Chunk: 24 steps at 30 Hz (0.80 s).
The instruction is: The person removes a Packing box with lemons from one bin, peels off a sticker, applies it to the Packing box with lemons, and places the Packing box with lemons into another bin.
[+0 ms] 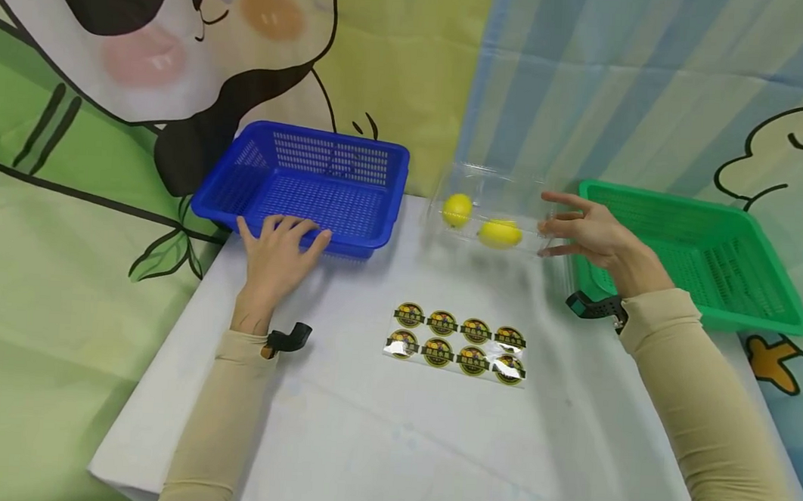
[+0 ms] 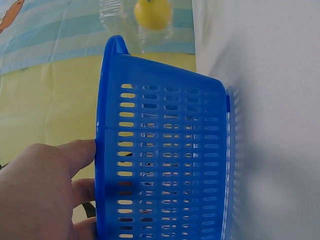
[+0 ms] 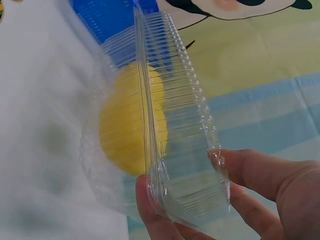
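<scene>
A clear plastic clamshell box (image 1: 476,185) with two yellow lemons (image 1: 501,234) inside stands out near the back of the table. My right hand (image 1: 593,234) grips its right end, fingers spread over the ribbed plastic. Up close in the right wrist view, the box's lid and base (image 3: 187,165) meet along a rim, with fingertips on both sides. At the left, my left hand (image 1: 274,259) rests its relaxed fingers on the front rim of a blue slotted basket (image 1: 329,194). The left wrist view shows fingertips (image 2: 82,152) right at that rim, some partly hidden behind it.
A green basket (image 1: 701,255) stands at the right, beside my right forearm. A sheet of round stickers (image 1: 456,344) lies on the white tablecloth (image 1: 391,439) in front of the box. Behind the table hangs a printed cartoon curtain (image 1: 411,69).
</scene>
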Tool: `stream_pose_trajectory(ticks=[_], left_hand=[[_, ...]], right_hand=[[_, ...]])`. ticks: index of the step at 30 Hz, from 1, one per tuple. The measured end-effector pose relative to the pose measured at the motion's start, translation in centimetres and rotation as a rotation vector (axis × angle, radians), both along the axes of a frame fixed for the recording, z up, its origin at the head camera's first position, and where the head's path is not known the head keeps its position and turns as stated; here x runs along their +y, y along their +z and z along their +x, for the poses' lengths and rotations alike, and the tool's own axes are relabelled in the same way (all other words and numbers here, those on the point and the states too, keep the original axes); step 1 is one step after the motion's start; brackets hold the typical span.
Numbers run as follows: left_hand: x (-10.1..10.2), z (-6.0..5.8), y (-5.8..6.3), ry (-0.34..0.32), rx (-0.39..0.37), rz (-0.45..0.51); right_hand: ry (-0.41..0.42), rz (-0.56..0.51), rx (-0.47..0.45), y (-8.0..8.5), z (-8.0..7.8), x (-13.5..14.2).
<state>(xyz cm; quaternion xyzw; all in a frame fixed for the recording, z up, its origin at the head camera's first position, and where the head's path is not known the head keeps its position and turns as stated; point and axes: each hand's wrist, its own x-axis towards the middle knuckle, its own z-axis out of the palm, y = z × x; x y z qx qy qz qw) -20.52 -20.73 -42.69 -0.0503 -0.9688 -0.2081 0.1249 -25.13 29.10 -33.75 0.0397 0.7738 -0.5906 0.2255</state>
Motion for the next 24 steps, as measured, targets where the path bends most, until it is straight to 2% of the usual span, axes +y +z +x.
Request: stream_pose_trajectory(ticks=[12,19,24], left_hand=[[0.0,0.0,-0.1,0.000,-0.008,0.002],[0.3,0.0,0.0,-0.005,-0.013,0.001],[0.3,0.0,0.2,-0.004,-0.003,0.009]], right_hand=[[-0.002,-0.039,-0.010,-4.3,-0.2,0.8],[-0.044,-0.048,-0.043,-5.6,-0.3,0.8],[-0.068,-0.027,-0.031,-6.0,-0.3,0.6]])
